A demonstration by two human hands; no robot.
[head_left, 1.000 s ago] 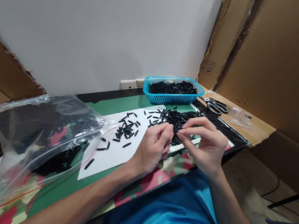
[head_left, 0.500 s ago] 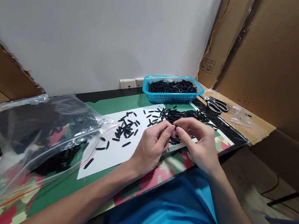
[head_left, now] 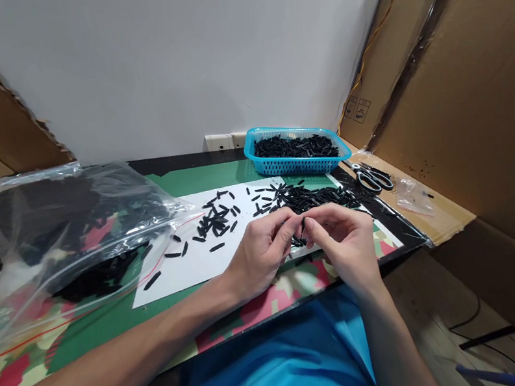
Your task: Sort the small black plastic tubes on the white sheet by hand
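Observation:
My left hand [head_left: 269,244] and my right hand [head_left: 344,238] meet fingertip to fingertip over the front of the white paper [head_left: 192,276]. Between the pinched thumbs and forefingers shows a small black piece [head_left: 303,223], mostly covered by the fingers. Both hands are closed on it. Behind them spreads a heap of slim black strips [head_left: 317,197], partly hidden by my right hand. Farther left on the paper lies a looser group of similar strips [head_left: 215,221], with a few single ones scattered around it.
A blue basket [head_left: 300,166] full of black strips stands at the back by the wall socket [head_left: 219,142]. Scissors [head_left: 372,179] and a small clear bag [head_left: 413,196] lie to the right. A large zip bag [head_left: 78,216] of black pieces covers the left. Cardboard walls flank the table.
My right hand has shifted very slightly to the right and turned a little, while the small black piece stays pinched at the fingertips. My left hand has hardly moved.

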